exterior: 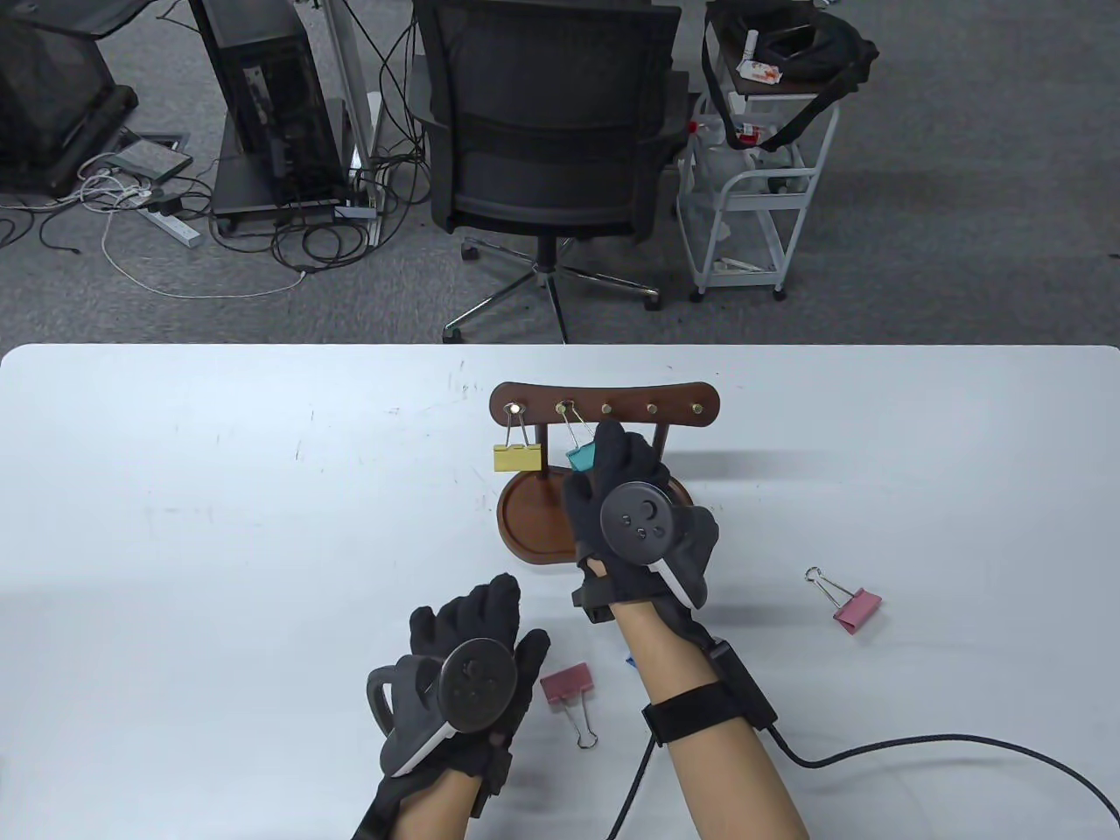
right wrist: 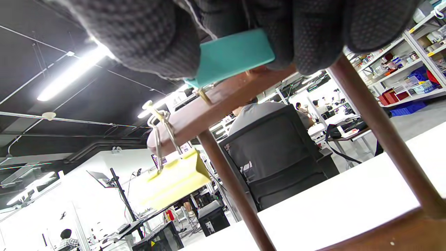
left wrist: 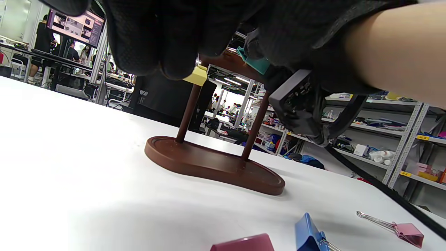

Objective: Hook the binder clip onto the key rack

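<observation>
A brown wooden key rack (exterior: pixel 605 405) with several brass hooks stands on an oval base (exterior: pixel 534 525). A yellow binder clip (exterior: pixel 518 457) hangs from the leftmost hook. My right hand (exterior: pixel 604 464) pinches a teal binder clip (exterior: pixel 581 457) whose wire loop sits at the second hook; it also shows in the right wrist view (right wrist: pixel 231 55). My left hand (exterior: pixel 477 630) rests flat on the table in front of the rack, holding nothing. The rack base also shows in the left wrist view (left wrist: pixel 212 164).
A pink clip (exterior: pixel 569 687) lies beside my left hand, another pink clip (exterior: pixel 853 605) lies at the right. A blue clip (left wrist: pixel 310 233) lies near my right forearm. A black cable (exterior: pixel 919 748) trails from my right wrist. An office chair (exterior: pixel 551 131) stands beyond the table.
</observation>
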A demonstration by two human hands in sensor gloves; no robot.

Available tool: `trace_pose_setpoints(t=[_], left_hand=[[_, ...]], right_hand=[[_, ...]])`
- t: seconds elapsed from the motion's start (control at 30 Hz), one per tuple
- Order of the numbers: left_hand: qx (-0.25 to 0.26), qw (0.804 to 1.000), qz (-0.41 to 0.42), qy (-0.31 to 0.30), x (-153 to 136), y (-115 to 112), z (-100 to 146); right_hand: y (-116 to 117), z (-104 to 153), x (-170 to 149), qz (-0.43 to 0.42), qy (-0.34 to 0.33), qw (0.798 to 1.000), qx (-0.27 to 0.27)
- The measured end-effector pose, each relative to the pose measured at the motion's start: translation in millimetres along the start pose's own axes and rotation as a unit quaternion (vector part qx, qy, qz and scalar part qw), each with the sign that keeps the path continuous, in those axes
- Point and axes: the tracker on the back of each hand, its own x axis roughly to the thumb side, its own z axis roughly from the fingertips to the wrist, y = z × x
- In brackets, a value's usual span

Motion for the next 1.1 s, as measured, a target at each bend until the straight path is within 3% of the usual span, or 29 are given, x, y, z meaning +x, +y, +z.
trace_pose_setpoints(t=[0.6,1.1], left_hand=[[-0.010,1.000,0.000,0.011,-0.7,-0.3,-1.2],[-0.015,1.000,0.003,0.012,-1.1,-1.4,-1.6]], right_hand=[[32.5,-2.1,-11.8,0.013,0.001,1.000,0.020],[26.3,-0.3,-15.8,0.011,0.002,1.000,0.029]])
